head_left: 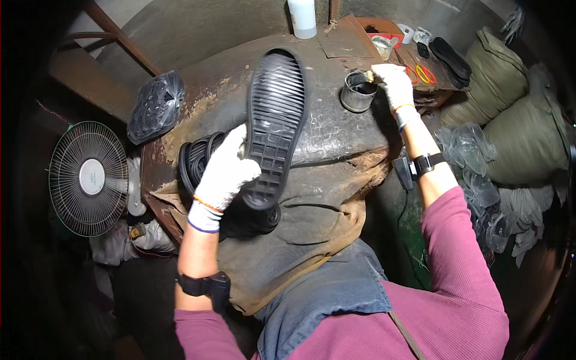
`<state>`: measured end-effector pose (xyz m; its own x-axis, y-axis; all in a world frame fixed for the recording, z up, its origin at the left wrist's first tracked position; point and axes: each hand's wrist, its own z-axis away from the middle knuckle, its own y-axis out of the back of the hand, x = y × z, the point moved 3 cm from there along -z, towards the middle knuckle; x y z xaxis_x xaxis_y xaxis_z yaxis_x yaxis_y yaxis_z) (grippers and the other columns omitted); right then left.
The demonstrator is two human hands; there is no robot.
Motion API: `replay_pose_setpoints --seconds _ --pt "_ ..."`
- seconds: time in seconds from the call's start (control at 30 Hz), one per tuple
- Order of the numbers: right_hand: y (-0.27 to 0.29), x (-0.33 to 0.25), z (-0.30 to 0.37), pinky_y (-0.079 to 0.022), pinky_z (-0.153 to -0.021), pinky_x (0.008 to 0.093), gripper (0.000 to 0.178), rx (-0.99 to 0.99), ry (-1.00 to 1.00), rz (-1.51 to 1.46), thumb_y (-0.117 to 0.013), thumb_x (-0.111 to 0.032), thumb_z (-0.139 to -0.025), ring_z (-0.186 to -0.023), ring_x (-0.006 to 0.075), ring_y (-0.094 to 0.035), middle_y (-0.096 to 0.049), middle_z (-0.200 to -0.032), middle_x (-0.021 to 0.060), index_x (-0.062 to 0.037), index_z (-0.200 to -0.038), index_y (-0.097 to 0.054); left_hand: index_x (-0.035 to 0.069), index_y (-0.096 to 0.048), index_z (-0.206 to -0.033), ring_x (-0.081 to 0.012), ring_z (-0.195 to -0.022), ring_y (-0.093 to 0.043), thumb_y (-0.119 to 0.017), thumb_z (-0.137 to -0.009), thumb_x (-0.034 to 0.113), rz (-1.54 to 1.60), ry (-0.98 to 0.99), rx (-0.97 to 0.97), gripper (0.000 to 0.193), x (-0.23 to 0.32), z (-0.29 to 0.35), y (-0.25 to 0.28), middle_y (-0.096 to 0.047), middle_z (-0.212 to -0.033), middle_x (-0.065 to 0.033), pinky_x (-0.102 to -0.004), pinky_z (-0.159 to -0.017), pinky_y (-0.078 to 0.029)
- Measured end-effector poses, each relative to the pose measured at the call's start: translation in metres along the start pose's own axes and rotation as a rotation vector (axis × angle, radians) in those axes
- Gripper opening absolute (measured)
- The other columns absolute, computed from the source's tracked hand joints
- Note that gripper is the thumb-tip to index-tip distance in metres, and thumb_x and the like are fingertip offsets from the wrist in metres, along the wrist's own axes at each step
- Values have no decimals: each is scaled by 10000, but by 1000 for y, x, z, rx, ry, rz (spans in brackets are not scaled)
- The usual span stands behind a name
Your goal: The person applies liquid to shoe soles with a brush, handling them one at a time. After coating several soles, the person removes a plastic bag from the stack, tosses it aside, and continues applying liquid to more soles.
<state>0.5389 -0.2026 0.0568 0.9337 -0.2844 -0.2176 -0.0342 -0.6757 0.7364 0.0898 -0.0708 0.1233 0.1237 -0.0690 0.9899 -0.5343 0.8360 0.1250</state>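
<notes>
A black shoe sole (276, 108) is gripped in my left hand (225, 165), which wears a white knit glove. The sole stands up from the hand, its ribbed and gridded face toward me. Gloved as well, my right hand (393, 84) is closed on a brush (360, 78) at the mouth of a round metal can (358, 101); most of its handle is hidden in the fingers. Behind and below my left hand lie more black soles (193, 161), partly covered by the hand and the held sole.
A worn dark cover drapes the table (330, 132). Scissors (425, 74), a red box (393, 31) and dark soles (450, 60) lie at the back right, a white bottle (302, 19) at the back. A fan (90, 178) and a plastic-wrapped bundle (156, 107) stand left; sacks (528, 138) right.
</notes>
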Motion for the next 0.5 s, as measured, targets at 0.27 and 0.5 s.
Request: replay_pose_setpoints --seconds 0.27,0.5 --pt "-5 41 37 -550 -939 298 312 196 -691 -935 -563 -152 -1025 -982 166 -711 -779 -1129 101 22 -1160 -784 -39 -401 -1549 -475 -1219 -665 -703 -819 101 1221 -13 -133 802 -13 2 -60 -602 -1399 -318 -667 -1049 -552" --pt "6 26 49 -556 -800 264 213 225 -574 -1468 -587 63 -994 -891 142 -667 -733 -1052 87 65 -1173 -704 82 -403 -1610 -357 -1465 -468 -539 -995 683 1669 -328 -650 871 6 -5 -116 -491 -1601 -158 -614 -1225 -358"
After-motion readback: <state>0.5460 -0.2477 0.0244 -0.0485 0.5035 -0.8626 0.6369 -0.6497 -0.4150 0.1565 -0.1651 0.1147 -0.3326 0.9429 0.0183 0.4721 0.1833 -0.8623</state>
